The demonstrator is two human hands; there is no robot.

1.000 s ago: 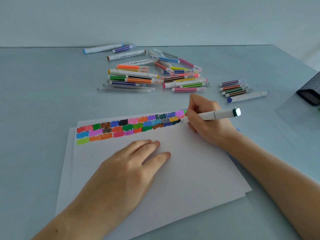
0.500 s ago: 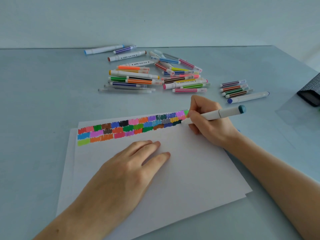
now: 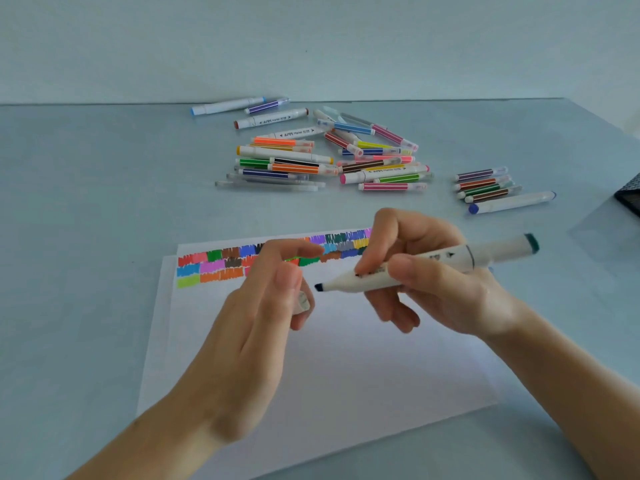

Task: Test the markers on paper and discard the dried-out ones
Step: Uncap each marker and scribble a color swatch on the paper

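My right hand (image 3: 429, 271) grips a white marker (image 3: 450, 263) with a dark teal end cap, held above the paper (image 3: 346, 358) with its bare dark tip pointing left. My left hand (image 3: 256, 327) is raised over the sheet just left of that tip, and a small white cap (image 3: 303, 301) shows between its curled lower fingers. Rows of coloured test patches (image 3: 221, 266) run along the paper's top edge, partly hidden by both hands.
A loose pile of several markers (image 3: 311, 157) lies on the blue table beyond the paper. A smaller group of markers (image 3: 491, 188) sits to the right. A dark patterned container (image 3: 630, 199) shows at the right edge.
My right hand lifted the marker off the paper's top edge and swung its tip left. My left hand rose from lying flat on the sheet and now holds a cap.
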